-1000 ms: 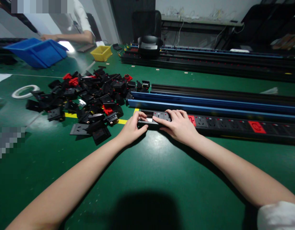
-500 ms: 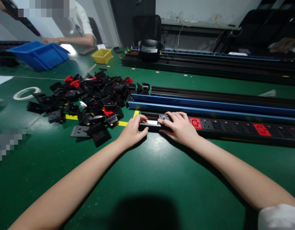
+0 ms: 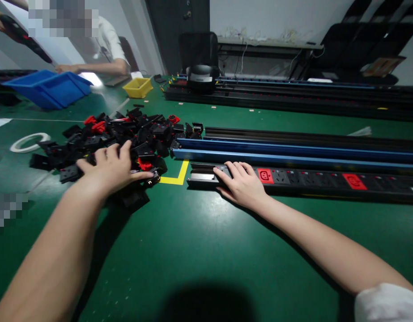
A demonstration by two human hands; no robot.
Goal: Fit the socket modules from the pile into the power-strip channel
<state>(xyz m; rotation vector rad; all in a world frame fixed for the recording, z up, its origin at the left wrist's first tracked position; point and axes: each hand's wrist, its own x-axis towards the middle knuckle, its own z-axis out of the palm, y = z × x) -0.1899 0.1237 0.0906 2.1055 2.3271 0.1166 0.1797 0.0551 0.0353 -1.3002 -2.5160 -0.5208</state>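
Touching the strip (image 3: 309, 180), right hand's grip (image 3: 242, 184) I can't tell; left hand (image 3: 107, 173), spread apart, could scatter the pile (image 3: 159, 129) by pushing

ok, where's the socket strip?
Head view, right of centre: the socket strip lies on the green table, on the near side of the blue rail, with the right hand on it.

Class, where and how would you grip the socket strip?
Grip the strip by its left end, probably from the left, thumb and fingers on opposite side walls: it is narrow, that end is uncovered, and the right hand rests just beyond.
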